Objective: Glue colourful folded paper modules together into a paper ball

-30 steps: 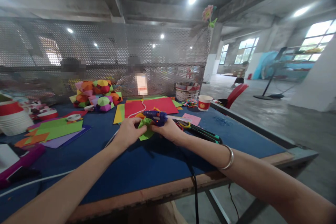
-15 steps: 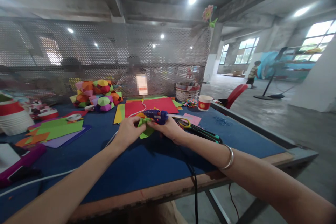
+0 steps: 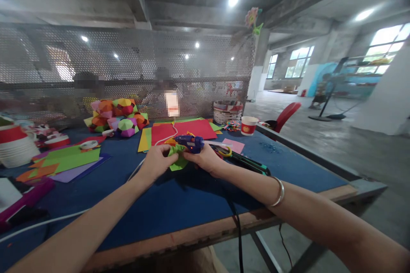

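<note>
My left hand [image 3: 156, 162] is closed, pinching a folded green paper piece [image 3: 177, 156] just above the blue table [image 3: 179, 200]. Against the same piece, my right hand [image 3: 206, 158] grips a blue glue gun [image 3: 189, 142], its nozzle pointing left at the paper. A clear glue stick juts out of the gun's back to the right, and a black cord [image 3: 237, 230] drops from the gun over the table's front edge.
Red and green paper sheets [image 3: 182, 130] lie behind my hands. Yellow-handled scissors [image 3: 224, 151] and a green-black tool [image 3: 253, 165] lie right. Folded paper balls [image 3: 117, 117] sit far left, a paper cup [image 3: 249, 125] far right. A mesh screen [image 3: 128, 72] backs the table; people sit behind it.
Both hands and the glue gun stay almost in place on the green paper. The view shifted slightly. A person walking in the far hall moved to the right.
</note>
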{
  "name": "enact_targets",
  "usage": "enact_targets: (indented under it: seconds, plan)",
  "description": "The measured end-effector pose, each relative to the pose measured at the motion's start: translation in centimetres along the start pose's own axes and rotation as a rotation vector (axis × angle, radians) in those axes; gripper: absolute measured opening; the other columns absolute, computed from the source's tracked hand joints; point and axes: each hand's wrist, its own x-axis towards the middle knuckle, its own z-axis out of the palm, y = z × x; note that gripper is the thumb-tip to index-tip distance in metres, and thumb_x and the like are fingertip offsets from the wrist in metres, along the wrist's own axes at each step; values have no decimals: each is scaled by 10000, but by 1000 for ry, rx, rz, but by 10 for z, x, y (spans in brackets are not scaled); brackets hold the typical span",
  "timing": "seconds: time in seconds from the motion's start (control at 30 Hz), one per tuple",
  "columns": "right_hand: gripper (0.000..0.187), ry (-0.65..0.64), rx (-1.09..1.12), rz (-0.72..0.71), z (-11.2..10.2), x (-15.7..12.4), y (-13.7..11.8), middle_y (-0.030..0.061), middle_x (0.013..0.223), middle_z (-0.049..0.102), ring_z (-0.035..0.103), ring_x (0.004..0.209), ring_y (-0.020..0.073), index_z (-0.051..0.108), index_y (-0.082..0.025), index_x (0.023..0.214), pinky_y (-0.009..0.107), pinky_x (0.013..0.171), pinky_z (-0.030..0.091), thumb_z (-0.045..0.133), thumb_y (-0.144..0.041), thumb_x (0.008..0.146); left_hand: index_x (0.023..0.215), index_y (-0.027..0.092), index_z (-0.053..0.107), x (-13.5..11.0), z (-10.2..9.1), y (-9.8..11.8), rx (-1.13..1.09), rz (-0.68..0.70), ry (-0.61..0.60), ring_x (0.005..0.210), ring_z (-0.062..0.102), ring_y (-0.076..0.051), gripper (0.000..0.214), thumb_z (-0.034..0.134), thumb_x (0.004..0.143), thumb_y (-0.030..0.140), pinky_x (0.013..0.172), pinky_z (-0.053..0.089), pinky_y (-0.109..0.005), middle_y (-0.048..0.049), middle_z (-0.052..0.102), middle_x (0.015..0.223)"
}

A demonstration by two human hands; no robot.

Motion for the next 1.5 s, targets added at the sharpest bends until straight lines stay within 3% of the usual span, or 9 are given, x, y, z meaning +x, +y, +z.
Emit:
enact_targets:
  seconds: [0.2, 0.37, 0.5, 0.77, 1.03, 1.23, 1.37, 1.5]
  plan:
    - [107, 42, -82, 22, -1, 1, 2, -29, 630, 586, 457, 500, 109, 676, -197, 822, 240, 450, 406, 749, -235, 754, 709, 182, 698, -2, 1, 0, 26, 49, -37, 615, 562, -154, 186, 651, 666, 357, 588, 412, -255, 1, 649, 625]
    - [66, 62, -136, -35, -1, 2, 3, -38, 596, 557, 494, 568, 124, 652, -196, 749, 245, 533, 416, 712, -221, 759, 758, 180, 725, -2, 2, 3, 22, 66, 1, 626, 604, -171, 222, 628, 677, 361, 606, 442, -266, -18, 696, 668]
    - [68, 44, -170, -5, 1, 0, 2, -37, 584, 550, 497, 571, 135, 641, -197, 743, 262, 550, 416, 699, -221, 768, 702, 185, 710, -2, 2, 2, 27, 68, 4, 594, 582, -159, 172, 617, 665, 325, 577, 429, -252, -1, 666, 614]
    - [72, 72, -134, -95, 0, 3, 5, -17, 675, 628, 556, 668, 152, 677, -193, 767, 279, 638, 466, 705, -257, 751, 649, 184, 713, -2, 1, 6, 15, 81, 47, 477, 480, -113, 138, 647, 702, 293, 484, 355, -217, 54, 536, 473]
    - [86, 95, -206, -60, 0, 2, 2, -23, 654, 602, 529, 635, 146, 652, -193, 721, 291, 645, 462, 700, -252, 760, 691, 197, 731, -1, 2, 7, -51, 50, 10, 488, 533, -125, 99, 662, 686, 268, 494, 440, -217, 48, 579, 492]
    - [67, 64, -192, -108, 0, 1, 2, -27, 663, 608, 566, 665, 157, 666, -193, 760, 298, 686, 492, 691, -254, 774, 634, 202, 699, -1, 2, 8, 3, 26, 29, 494, 514, -124, 97, 632, 650, 270, 495, 401, -221, 50, 556, 483]
    - [52, 63, -189, -112, 1, 1, 2, -20, 683, 630, 583, 683, 156, 688, -189, 782, 285, 677, 494, 700, -240, 784, 604, 195, 685, -1, 1, 6, 27, 34, 69, 491, 460, -118, 127, 641, 647, 306, 479, 335, -227, 47, 527, 481]
    - [130, 63, -168, -63, 1, 1, 2, -23, 647, 614, 547, 599, 140, 734, -188, 869, 261, 574, 474, 754, -292, 793, 646, 188, 702, 0, 0, 3, -20, 58, 122, 509, 462, -119, 186, 656, 697, 361, 515, 354, -237, 43, 542, 508]
